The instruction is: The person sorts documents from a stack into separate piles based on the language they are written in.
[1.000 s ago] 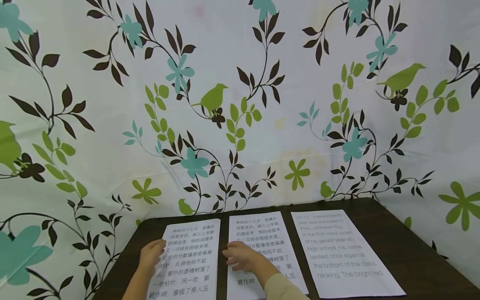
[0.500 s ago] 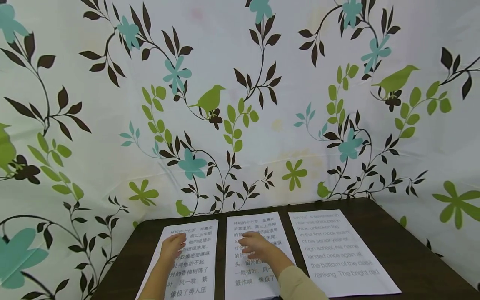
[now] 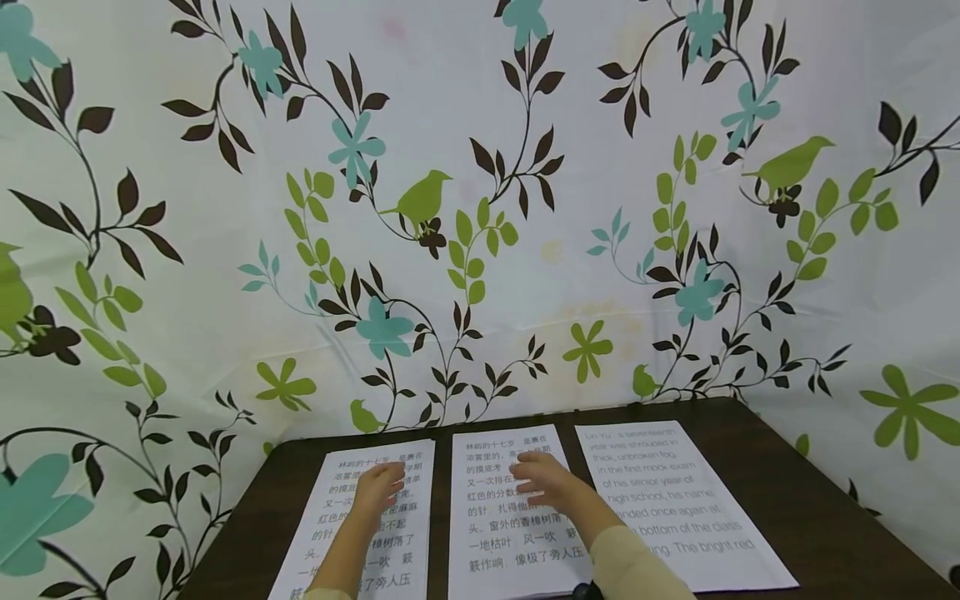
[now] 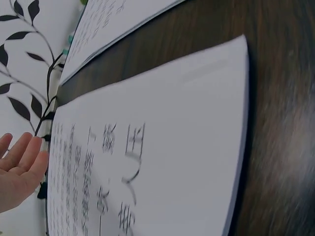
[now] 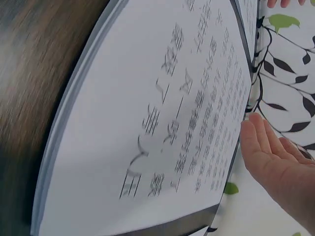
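Observation:
Three stacks of printed paper lie side by side on a dark wooden table. Over the left stack (image 3: 330, 521), printed in Chinese characters, hovers my left hand (image 3: 380, 490), its fingers relaxed and holding nothing. My right hand (image 3: 551, 483) is above the middle stack (image 3: 487, 542), also in Chinese, with fingers loosely extended and nothing in them. Each wrist view shows a gap between hand and paper: the left hand (image 4: 22, 169) and the right hand (image 5: 275, 167) both appear raised off the sheets. The right stack (image 3: 705, 517) carries English text, and the right sleeve covers part of its left edge.
The dark table (image 3: 810, 500) shows bare wood right of the English stack and in narrow strips between stacks. Behind it hangs a white cloth (image 3: 480, 250) patterned with leaves, flowers and green birds. A small black object (image 3: 587, 591) sits beside the right sleeve.
Both hands have moved to the right: the left from the left stack's edge to over its text, the right across the middle stack. The stacks appear to stay in place.

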Demonstrator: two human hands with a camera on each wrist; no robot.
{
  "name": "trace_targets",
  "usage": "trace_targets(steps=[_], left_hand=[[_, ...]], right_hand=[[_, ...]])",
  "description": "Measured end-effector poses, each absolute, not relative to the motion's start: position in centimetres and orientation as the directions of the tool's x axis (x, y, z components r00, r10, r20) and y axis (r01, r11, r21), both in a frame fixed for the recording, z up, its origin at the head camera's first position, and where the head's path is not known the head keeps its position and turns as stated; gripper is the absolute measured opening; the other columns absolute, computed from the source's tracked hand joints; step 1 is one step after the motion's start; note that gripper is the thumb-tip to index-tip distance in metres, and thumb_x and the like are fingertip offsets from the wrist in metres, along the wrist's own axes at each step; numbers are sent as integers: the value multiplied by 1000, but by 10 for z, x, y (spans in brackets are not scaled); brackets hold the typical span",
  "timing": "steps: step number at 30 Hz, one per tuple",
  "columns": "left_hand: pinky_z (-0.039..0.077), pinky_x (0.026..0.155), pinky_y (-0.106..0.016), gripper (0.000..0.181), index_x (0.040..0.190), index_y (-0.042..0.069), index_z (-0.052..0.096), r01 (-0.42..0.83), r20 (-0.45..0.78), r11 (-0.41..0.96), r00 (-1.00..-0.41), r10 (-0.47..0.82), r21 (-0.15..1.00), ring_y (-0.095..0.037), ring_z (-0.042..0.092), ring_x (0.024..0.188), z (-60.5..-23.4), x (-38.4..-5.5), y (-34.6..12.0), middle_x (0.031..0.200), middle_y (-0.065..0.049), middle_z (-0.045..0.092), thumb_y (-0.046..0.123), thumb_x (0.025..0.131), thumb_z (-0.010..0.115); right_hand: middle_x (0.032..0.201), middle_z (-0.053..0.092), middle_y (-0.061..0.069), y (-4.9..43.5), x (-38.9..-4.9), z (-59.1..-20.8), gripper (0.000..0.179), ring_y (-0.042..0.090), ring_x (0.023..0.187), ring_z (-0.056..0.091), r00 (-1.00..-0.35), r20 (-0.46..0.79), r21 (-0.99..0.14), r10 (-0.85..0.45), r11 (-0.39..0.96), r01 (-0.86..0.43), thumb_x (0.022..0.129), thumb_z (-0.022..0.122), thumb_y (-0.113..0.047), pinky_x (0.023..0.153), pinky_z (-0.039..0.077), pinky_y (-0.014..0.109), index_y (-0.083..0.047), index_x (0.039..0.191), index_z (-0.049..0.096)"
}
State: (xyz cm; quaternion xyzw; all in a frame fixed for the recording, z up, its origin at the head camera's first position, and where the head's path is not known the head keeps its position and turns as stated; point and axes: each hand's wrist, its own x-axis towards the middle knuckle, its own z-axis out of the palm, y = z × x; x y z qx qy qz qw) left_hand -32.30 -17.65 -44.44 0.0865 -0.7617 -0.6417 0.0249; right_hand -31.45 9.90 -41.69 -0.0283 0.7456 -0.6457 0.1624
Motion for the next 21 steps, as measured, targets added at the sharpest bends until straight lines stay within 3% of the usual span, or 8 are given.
trace_targets(steps=[11, 21], left_hand=[[39, 82, -48, 54, 116, -14, 41, -107, -95, 88, -987, -126, 990, -40, 47, 101, -453, -324, -152, 112, -30, 47, 29, 85, 51], [40, 81, -46, 54, 114, -15, 42, -131, -122, 135, -990, -69, 982, -41, 46, 101, -456, -321, -136, 107, -29, 49, 27, 83, 53]], right_hand=[[114, 45, 27, 124, -315, -428, 59, 41, 101, 46, -960, -213, -970, -182, 159, 185, 82, 55, -16, 80, 39, 48, 13, 125, 28], [112, 44, 27, 145, -312, -442, 59, 40, 100, 45, -972, -220, -962, -79, 180, 204, 81, 56, -18, 79, 40, 47, 13, 124, 29]])
